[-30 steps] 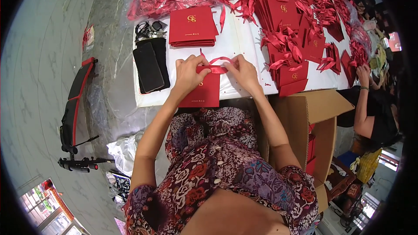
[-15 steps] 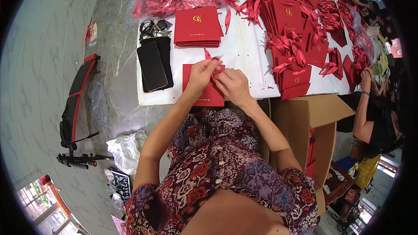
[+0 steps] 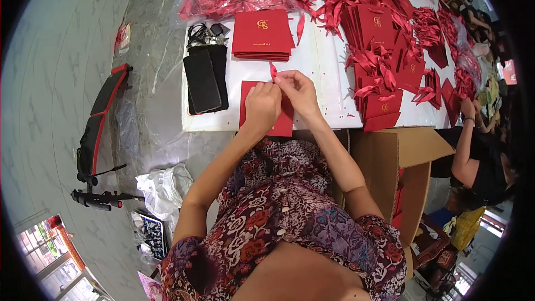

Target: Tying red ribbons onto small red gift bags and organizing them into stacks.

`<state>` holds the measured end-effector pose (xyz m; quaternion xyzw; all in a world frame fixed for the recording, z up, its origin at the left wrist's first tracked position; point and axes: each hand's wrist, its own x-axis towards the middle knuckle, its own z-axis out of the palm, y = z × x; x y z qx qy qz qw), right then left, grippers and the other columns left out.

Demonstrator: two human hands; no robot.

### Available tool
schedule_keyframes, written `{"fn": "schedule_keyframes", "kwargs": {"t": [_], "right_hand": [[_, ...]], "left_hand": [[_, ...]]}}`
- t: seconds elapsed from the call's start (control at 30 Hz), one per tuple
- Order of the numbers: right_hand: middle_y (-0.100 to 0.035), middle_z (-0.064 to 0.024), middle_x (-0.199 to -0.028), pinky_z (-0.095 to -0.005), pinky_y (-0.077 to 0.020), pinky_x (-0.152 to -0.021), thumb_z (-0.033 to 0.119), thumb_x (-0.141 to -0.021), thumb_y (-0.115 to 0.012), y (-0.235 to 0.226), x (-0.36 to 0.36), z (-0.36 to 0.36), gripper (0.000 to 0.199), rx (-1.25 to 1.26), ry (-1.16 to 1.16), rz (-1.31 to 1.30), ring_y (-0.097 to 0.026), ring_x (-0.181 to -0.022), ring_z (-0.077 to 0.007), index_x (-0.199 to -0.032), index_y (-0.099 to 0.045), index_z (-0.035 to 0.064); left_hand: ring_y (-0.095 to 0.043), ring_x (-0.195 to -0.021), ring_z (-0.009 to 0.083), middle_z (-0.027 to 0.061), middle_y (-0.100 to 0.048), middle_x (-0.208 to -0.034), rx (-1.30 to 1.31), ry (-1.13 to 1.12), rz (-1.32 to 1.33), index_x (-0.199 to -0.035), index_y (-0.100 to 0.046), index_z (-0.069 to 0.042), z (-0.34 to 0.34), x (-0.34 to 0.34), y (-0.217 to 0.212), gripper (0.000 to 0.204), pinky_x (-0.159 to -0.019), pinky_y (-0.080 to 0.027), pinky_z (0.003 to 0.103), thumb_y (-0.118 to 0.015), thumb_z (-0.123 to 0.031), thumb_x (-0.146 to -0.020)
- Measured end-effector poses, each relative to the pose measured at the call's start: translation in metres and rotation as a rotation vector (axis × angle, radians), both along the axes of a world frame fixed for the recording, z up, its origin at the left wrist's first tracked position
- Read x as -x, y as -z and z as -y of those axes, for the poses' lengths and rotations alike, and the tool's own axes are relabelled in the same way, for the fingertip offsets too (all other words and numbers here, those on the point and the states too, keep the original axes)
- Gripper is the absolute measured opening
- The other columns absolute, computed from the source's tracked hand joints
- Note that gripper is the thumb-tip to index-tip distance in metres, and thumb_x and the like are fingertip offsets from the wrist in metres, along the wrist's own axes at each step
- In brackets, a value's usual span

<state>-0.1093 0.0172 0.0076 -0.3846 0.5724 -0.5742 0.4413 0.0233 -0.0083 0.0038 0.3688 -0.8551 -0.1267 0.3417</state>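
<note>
A red ribbon (image 3: 273,71), upright, is pinched by both hands' fingers above a red envelope (image 3: 281,124) at the tabletop's (image 3: 326,72) near edge.

Matt red paper bag (image 3: 281,117), glossy satin ribbon (image 3: 273,71)

Both forearms reach forward from the lower edge, elbows bent. The left hand (image 3: 262,106) lies knuckles up, fingers curled. The right hand (image 3: 298,90) touches it, fingertips pinched together.
</note>
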Motion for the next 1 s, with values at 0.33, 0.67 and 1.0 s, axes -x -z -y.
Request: {"fn": "schedule_keyframes", "kwargs": {"t": [0.33, 0.67, 1.0], "right_hand": [[-0.067, -0.0069, -0.086, -0.0277, -0.0507, -0.067, 0.017, -0.095, -0.066, 0.011, 0.013, -0.003, 0.017, -0.184, -0.211, -0.083, -0.063, -0.075, -0.0134, -0.097, -0.066, 0.0004], [-0.06, -0.0126, -0.085, -0.042, -0.0489, -0.066, 0.014, -0.088, -0.069, 0.016, -0.009, -0.011, 0.012, 0.246, -0.097, -0.849, -0.062, -0.075, -0.0332, -0.089, -0.062, 0.0045], [-0.058, -0.01, -0.079, -0.0408, -0.0441, -0.064, 0.011, -0.082, -0.073, 0.023, -0.019, -0.02, 0.014, 0.355, 0.028, -1.021, -0.059, -0.071, -0.03, -0.085, -0.06, 0.0055]], "left_hand": [[-0.058, -0.087, 0.0308, 0.013, -0.061, -0.096, -0.165, 0.124, 0.01, -0.109, -0.064, -0.003, -0.003, -0.033, -0.01, 0.03, -0.073, -0.047, 0.042, -0.07, -0.012, -0.081], [-0.061, -0.096, 0.0344, 0.0148, -0.058, -0.104, -0.259, 0.068, 0.09, -0.112, -0.063, -0.008, 0.026, -0.049, 0.005, 0.044, -0.079, -0.051, 0.042, -0.078, -0.006, -0.071], [-0.061, -0.083, 0.0385, 0.0174, -0.06, -0.09, -0.242, 0.126, 0.045, -0.094, -0.057, -0.003, 0.027, -0.038, 0.005, 0.018, -0.072, -0.049, 0.046, -0.066, 0.0, -0.078]]}}
